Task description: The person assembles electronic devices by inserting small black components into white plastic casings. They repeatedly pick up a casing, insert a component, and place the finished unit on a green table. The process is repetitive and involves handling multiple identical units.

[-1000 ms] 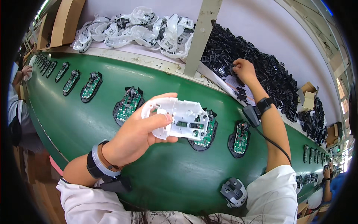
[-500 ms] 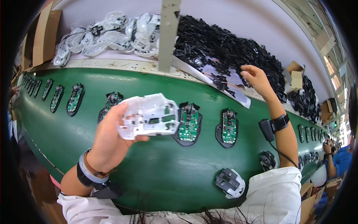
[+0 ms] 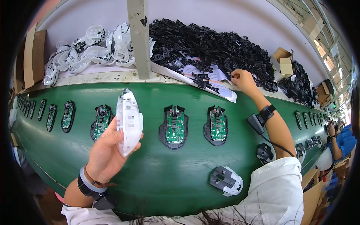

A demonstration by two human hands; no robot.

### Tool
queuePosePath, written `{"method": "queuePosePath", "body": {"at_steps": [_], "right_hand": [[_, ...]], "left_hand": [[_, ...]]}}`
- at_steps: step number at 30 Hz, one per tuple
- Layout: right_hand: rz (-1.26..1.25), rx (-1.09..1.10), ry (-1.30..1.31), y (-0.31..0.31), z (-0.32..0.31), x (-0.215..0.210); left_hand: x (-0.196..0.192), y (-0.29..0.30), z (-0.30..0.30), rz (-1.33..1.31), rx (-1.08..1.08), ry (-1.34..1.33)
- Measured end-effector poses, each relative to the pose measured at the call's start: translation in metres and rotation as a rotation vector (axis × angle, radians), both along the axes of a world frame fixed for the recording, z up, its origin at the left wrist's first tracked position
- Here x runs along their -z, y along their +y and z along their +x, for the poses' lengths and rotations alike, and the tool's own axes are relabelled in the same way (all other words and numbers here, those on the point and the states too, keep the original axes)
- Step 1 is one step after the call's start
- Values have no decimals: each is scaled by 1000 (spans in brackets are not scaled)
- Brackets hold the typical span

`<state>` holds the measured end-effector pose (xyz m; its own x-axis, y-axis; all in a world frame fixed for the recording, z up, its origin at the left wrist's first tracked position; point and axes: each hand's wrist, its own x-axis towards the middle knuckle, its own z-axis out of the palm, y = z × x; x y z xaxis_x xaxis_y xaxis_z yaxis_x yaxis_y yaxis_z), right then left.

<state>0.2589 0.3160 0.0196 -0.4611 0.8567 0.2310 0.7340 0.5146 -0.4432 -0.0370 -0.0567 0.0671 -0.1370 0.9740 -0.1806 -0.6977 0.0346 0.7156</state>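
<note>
My left hand (image 3: 106, 153) is closed around a white plastic mouse shell (image 3: 130, 125), held upright above the green work surface with its narrow side showing. Beyond the surface, my right hand (image 3: 244, 80) has its fingers curled together at the edge of a heap of small black plastic parts (image 3: 210, 45). Whatever sits between those fingertips is too small to make out. Some loose black clips (image 3: 201, 80) lie on a printed sheet beside it. Black mouse bases with green circuit boards stand in a row, one (image 3: 174, 129) at the middle, another (image 3: 216, 127) to its right.
A grey-and-white mouse shell (image 3: 226, 180) lies near me at the right. White shells (image 3: 93, 48) are piled on the back left shelf, beside a metal post (image 3: 139, 41). Cardboard boxes (image 3: 34, 58) stand at the shelf's ends. A co-worker in blue (image 3: 343, 142) is at the far right.
My left hand has turned the white shell from broadside to upright and edge-on. My right hand's fingers have drawn closer together by the black parts. The whole view has shifted somewhat.
</note>
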Motion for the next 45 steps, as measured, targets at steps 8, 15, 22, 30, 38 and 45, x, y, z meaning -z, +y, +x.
{"method": "queuePosePath", "body": {"at_steps": [8, 15, 22, 30, 38, 45], "right_hand": [[-83, 24, 61, -1, 23, 16], [-233, -11, -72, -45, 14, -12], [22, -139, -183, -44, 17, 1], [247, -168, -71, -39, 16, -10], [-354, -500, 477, -209, -81, -94], [-108, -863, 339, -238, -122, -110]], "left_hand": [[11, -3, -4, 27, 64, -101], [9, -8, -3, 10, 89, 97], [-3, -7, -1, -51, 85, 356], [-4, -8, 1, 78, 276, 112], [1, -9, -2, 104, 163, 123], [-6, -3, -7, 17, 236, 507]]}}
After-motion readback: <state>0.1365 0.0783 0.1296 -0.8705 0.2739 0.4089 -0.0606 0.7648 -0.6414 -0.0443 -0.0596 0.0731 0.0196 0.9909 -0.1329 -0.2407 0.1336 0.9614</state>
